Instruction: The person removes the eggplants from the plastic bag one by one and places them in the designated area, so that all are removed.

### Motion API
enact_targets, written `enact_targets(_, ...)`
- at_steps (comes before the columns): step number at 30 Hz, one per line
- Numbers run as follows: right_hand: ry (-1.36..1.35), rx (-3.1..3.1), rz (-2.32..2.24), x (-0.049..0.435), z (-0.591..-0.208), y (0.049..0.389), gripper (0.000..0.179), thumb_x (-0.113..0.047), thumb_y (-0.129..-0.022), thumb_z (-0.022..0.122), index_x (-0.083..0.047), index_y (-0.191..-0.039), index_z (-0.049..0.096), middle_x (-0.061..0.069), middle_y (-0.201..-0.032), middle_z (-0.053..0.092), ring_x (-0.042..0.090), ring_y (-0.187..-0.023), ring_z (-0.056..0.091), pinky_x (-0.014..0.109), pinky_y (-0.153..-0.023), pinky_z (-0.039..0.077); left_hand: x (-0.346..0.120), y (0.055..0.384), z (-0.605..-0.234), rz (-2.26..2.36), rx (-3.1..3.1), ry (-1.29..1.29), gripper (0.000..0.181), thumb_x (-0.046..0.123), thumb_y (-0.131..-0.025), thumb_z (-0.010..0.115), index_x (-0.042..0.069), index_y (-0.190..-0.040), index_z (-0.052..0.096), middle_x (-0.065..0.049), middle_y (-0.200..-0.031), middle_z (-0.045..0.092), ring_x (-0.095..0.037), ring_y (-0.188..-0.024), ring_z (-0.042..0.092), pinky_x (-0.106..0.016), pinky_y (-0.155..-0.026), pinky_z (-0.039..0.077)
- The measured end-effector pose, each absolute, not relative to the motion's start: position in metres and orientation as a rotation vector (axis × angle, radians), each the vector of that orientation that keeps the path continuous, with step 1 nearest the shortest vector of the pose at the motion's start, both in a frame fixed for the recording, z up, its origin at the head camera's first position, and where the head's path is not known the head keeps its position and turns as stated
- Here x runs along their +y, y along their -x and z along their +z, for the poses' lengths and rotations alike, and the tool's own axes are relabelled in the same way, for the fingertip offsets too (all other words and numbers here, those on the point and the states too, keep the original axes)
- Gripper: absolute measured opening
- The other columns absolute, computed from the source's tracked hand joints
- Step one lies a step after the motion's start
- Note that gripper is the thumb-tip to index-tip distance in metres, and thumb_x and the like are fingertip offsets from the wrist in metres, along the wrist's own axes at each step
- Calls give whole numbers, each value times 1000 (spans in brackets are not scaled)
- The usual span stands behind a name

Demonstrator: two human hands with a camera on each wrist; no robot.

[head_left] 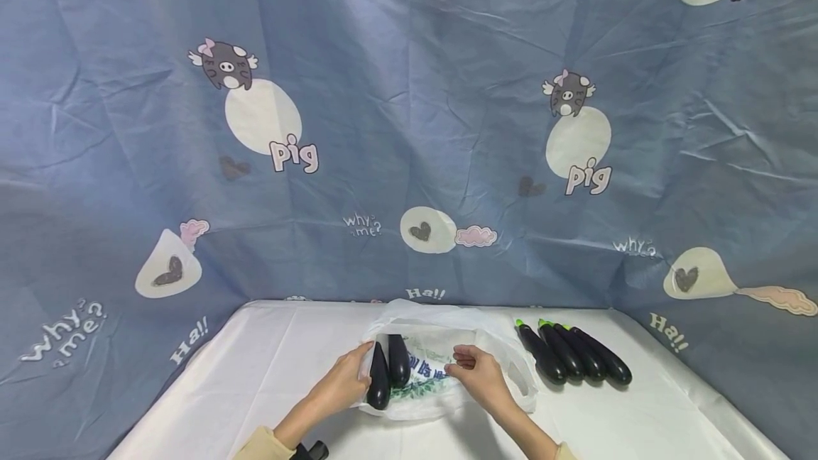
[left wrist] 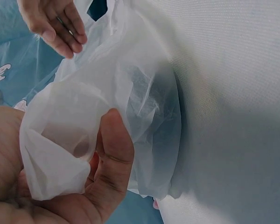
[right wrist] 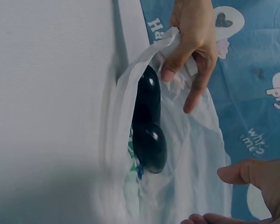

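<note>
A white translucent plastic bag [head_left: 422, 314] with blue and green print lies on the table, its mouth spread toward me. Two dark purple eggplants [head_left: 379, 378] rest inside at its left end; the right wrist view shows the eggplants [right wrist: 150, 147] close together. My left hand [head_left: 345, 380] grips the left edge of the mouth, and folded bag plastic [left wrist: 60, 140] sits between thumb and fingers in the left wrist view. Over the right part of the mouth hovers my right hand [head_left: 481, 377], fingers loosely bent and holding nothing.
Several more eggplants [head_left: 578, 353] with green stems lie side by side to the right of the bag. White cloth covers the table [head_left: 281, 346]. A blue printed curtain [head_left: 383, 162] hangs behind and at both sides. A small black object [head_left: 317, 451] shows beside my left forearm.
</note>
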State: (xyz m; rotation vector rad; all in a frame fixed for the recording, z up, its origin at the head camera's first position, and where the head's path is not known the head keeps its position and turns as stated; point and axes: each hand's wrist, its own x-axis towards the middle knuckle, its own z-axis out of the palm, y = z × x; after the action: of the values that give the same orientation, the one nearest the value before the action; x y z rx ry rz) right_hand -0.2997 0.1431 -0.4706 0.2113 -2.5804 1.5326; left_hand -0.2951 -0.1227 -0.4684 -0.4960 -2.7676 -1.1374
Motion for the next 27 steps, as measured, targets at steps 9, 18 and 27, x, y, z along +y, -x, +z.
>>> enact_targets(9, -247, -2621, 1546, 120, -475, 310, 48, -20, -79, 72, 9, -116, 62, 22, -107, 68, 29, -94, 67, 40, -83, 57, -123, 294, -468, -1138, -2766, 495, 63, -7, -74, 62, -15, -134, 43, -38, -134, 48, -53, -125, 46, -63, -103, 38)
enact_targets(18, -289, -2613, 1544, 97, -480, 316, 47, -18, -78, 72, 12, -113, 62, 22, -102, 68, 31, -91, 68, 40, -80, 58, -123, 293, -469, -1130, -2762, 490, 63, -7, -74, 62, -15, -134, 44, -37, -134, 48, -53, -125, 46, -62, -104, 38)
enact_targets(27, -278, -2619, 1507, 75, -490, 322, 53, -21, -75, 75, 13, -113, 61, 22, -100, 68, 30, -89, 69, 38, -74, 60, -123, 293, -469, -1134, -2764, 492, 64, -7, -74, 63, -15, -134, 44, -36, -134, 48, -51, -126, 46, -62, -105, 38)
